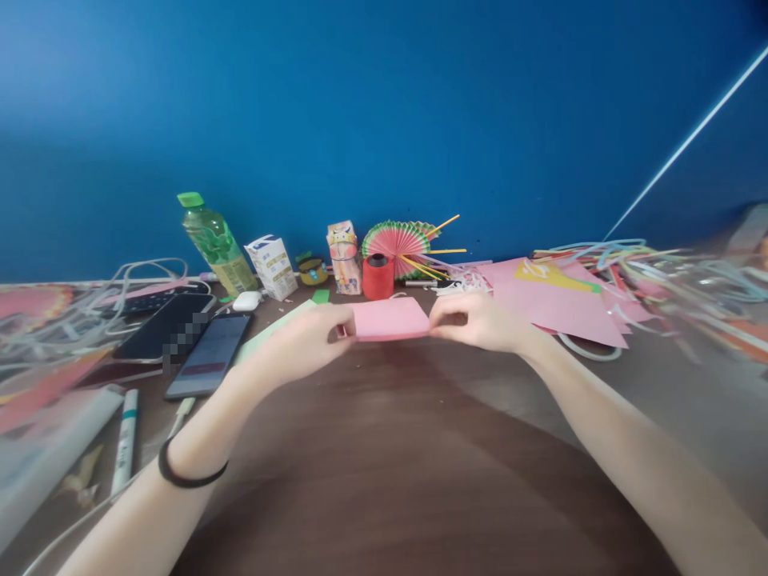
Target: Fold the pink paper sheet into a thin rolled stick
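Note:
A pink sheet of paper point(393, 318), apparently folded along its near edge, is held between my two hands above the dark brown table point(384, 448). My left hand point(309, 340) pinches its left edge, thumb and fingers closed. At the opposite end, my right hand point(474, 322) grips the right corner between thumb and fingertips. Just behind the paper stand a red roll point(378, 280) with a dark core and a small box with a cartoon face point(344, 260). A pale green sheet point(264, 334) lies partly under my left forearm.
A green-capped bottle point(219, 248), a white carton point(272, 268) and a pleated watermelon-coloured paper fan point(396, 244) line the blue wall point(384, 104). Two phones, one a grey-blue phone point(210, 356), and a marker point(125, 440) lie left. Pink papers point(540, 300) and tangled strips point(690, 280) spread right.

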Available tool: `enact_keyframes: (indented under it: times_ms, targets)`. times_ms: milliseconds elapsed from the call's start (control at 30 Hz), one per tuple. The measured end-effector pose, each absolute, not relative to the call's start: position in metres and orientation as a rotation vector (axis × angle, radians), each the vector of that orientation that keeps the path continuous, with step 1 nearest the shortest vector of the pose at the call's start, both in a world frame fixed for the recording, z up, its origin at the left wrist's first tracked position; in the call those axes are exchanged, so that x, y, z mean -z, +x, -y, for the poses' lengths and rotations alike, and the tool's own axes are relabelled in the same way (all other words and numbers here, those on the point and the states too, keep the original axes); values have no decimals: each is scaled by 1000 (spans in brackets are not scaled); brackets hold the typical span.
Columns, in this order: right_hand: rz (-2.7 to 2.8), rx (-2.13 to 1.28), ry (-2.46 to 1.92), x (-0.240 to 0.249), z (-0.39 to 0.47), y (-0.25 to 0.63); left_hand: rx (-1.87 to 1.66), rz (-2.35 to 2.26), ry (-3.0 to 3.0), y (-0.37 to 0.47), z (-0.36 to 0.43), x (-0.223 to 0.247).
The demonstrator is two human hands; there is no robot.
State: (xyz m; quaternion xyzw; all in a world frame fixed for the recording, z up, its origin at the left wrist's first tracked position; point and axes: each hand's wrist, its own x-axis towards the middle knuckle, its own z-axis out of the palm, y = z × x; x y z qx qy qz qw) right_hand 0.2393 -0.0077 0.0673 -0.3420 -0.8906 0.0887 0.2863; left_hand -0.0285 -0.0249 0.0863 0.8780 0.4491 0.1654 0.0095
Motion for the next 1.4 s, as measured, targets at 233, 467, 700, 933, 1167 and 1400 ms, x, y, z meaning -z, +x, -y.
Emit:
enact_keyframes:
  times_ms: [233,467,700,933,1167,1400]
  targets:
    - [2601,-744,-1151,-45,-7,234,-96,-1459,2450,-23,20,-74]
    - [2468,-939,-1181,-31,-18,232,-114,-1357,2359,-30,0,-58]
    - [2465,-941,-1220,-20,-24,231,-6,-1226,2324,-37,-10,-52]
    - [2539,-905,-1237,-19,-23,231,13,-1225,2240,-35,-10,-52]
    - [2543,-942,-1254,-20,-19,227,30,-1183,2216,-34,-7,-54]
    - [2573,-895,-1242,-14,-21,227,50,-1171,2233,-36,-11,-46]
